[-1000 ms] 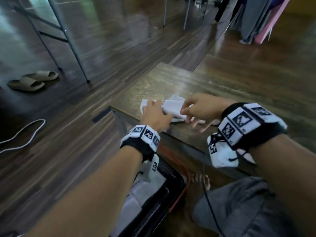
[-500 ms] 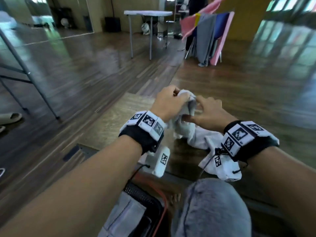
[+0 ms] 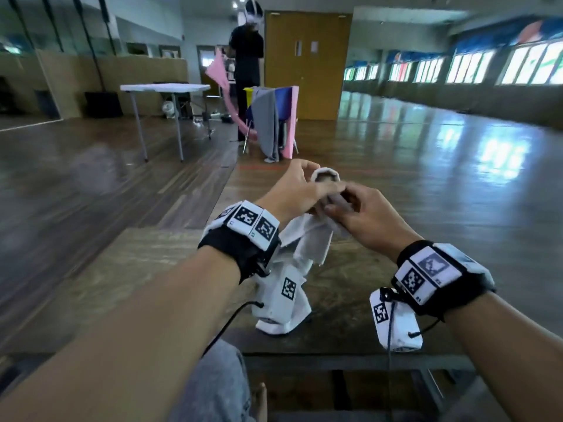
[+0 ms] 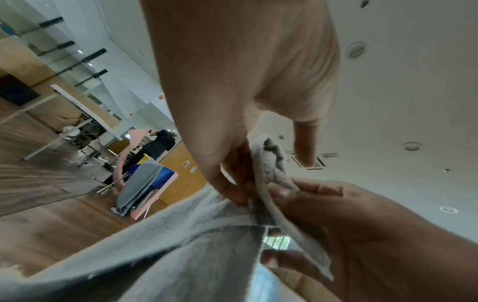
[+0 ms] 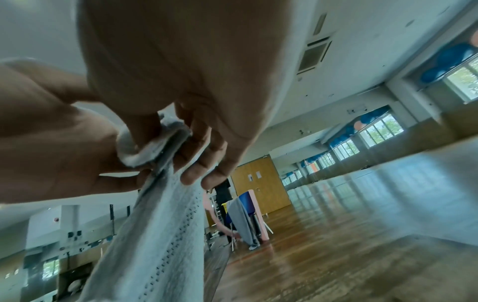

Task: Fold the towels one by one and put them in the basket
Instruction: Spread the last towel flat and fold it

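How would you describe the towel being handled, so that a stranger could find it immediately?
Start at the wooden table in front of the person. Above its near edge, the left hand and the right hand meet and pinch the white towel, which hangs down between the wrists. Unlike the grey, blue and pink cloths draped farther back, it is white and held.

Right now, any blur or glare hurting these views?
Head view: window glare on the floor, right hand motion-blurred at the towel. Left wrist view: the towel's near folds are soft, left hand overexposed. Right wrist view: edges smeared; grip readable.
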The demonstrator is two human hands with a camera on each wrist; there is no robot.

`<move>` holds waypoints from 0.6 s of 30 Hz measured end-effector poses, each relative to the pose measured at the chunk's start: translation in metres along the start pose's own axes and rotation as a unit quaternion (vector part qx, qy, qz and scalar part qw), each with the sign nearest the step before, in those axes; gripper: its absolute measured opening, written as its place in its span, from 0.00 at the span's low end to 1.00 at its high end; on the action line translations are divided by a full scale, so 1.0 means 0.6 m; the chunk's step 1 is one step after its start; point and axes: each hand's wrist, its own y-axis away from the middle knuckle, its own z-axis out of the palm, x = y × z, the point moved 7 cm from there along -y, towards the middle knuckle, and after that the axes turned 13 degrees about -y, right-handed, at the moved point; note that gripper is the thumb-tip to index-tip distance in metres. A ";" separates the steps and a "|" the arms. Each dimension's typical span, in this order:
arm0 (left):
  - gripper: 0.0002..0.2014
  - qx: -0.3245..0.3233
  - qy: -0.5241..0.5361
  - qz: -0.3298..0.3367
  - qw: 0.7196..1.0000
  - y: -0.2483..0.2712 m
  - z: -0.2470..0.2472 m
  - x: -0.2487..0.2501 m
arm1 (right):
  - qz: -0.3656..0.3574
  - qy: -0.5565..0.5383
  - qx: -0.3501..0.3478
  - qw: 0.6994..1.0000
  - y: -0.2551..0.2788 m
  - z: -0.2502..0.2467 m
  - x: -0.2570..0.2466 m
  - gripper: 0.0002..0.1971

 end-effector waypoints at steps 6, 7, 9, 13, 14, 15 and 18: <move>0.10 0.008 -0.055 0.074 0.996 0.000 0.029 0.055 | 0.045 -0.100 0.054 0.993 0.027 -0.078 -0.004 0.11; 0.11 -0.007 -0.064 0.084 0.994 0.001 0.037 0.062 | 0.054 -0.124 0.073 0.988 0.030 -0.089 -0.001 0.10; 0.13 -0.033 -0.081 0.102 0.991 0.005 0.054 0.073 | 0.054 -0.109 0.069 0.990 0.035 -0.097 0.001 0.11; 0.10 -0.022 -0.144 0.151 0.978 0.018 0.057 0.097 | -0.014 0.089 0.095 0.991 0.050 -0.107 -0.007 0.08; 0.09 -0.002 -0.175 0.167 0.970 0.018 0.049 0.103 | -0.019 0.117 0.121 0.986 0.053 -0.118 -0.008 0.08; 0.08 0.020 -0.198 0.179 0.963 0.016 0.039 0.109 | -0.016 0.133 0.144 0.981 0.055 -0.131 -0.007 0.08; 0.07 0.067 -0.247 0.198 0.946 0.009 0.005 0.123 | 0.042 0.214 0.127 0.968 0.055 -0.158 0.007 0.05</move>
